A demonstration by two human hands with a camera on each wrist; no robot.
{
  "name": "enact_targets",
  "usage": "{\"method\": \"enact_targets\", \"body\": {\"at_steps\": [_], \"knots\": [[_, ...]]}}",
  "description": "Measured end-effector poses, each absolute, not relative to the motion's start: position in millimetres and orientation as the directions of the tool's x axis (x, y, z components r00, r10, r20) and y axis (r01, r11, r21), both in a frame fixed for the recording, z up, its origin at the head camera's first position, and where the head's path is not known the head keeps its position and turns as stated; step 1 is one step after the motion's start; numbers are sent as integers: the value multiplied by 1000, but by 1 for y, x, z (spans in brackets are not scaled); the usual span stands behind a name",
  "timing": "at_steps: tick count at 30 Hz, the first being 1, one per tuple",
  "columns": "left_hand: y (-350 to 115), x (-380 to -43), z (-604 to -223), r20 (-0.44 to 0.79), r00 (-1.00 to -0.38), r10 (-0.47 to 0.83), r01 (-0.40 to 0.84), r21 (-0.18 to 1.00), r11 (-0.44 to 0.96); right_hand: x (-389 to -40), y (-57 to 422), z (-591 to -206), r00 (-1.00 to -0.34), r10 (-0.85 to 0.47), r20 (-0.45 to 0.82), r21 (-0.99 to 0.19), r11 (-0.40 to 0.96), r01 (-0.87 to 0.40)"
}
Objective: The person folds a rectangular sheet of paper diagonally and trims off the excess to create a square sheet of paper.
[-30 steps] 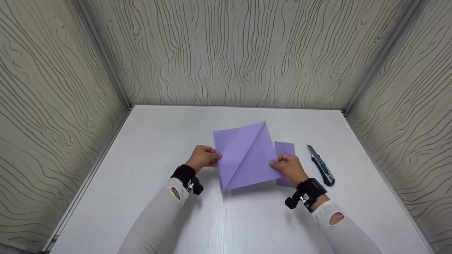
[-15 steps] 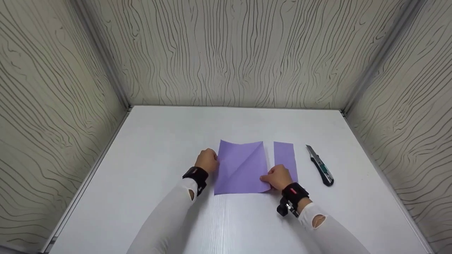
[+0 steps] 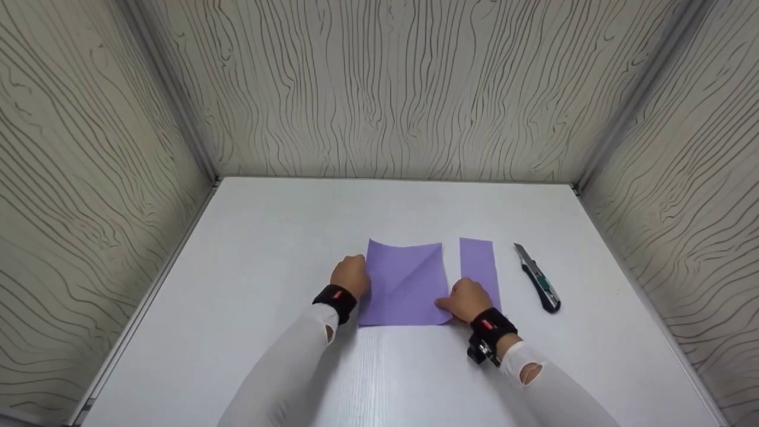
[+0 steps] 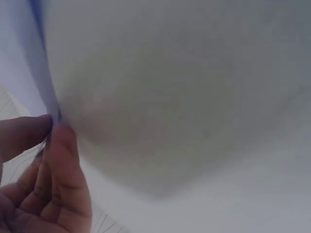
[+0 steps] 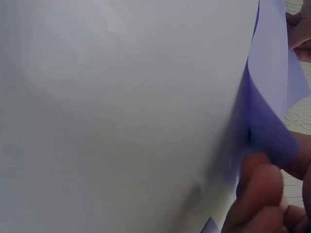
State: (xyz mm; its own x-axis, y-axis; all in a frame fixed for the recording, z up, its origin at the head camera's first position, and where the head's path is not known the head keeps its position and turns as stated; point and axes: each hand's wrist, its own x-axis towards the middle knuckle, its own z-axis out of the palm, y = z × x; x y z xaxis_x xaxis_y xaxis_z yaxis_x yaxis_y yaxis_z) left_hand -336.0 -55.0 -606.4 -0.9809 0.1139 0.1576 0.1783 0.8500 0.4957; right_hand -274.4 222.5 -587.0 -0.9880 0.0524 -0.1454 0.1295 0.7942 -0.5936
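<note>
A purple sheet of paper (image 3: 406, 281) with a diagonal crease lies low over the white table, its far edge bowed and its corners lifting. My left hand (image 3: 351, 276) pinches its left edge; the left wrist view shows thumb and fingers (image 4: 63, 150) meeting on the paper (image 4: 29, 63). At the lower right edge my right hand (image 3: 466, 301) pinches the same sheet, thumb on top. In the right wrist view the paper (image 5: 269, 102) curls up between the thumb and the fingers (image 5: 262, 189).
A narrow purple paper strip (image 3: 477, 261) lies right of the sheet, partly covered by my right hand. Farther right rests a utility knife (image 3: 538, 279), its blade out and pointing away. Patterned panels (image 3: 379, 89) enclose the white table (image 3: 284, 219) at the back and sides.
The sheet has come down from a raised, tilted pose to just over the table and turned squarer to me. Both hands went down with it, still pinching its edges. Strip and knife stayed put.
</note>
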Motion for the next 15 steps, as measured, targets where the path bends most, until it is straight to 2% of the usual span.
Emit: {"method": "enact_targets", "body": {"at_steps": [4, 8, 11, 15], "knots": [[-46, -325, -593, 175, -979, 101, 167, 424, 890, -275, 220, -584, -996, 27, -86, -483, 873, 65], [-40, -323, -594, 207, -952, 226, 287, 346, 893, -275, 214, -584, -999, -40, 12, -429, 903, -41], [-37, -320, -594, 155, -929, 337, 370, 319, 872, -275, 208, -588, -989, -121, 89, -433, 889, -148], [-32, -314, -595, 70, -911, 407, 408, 307, 860, -276, 201, -592, -949, -269, 162, -427, 848, -313]]}}
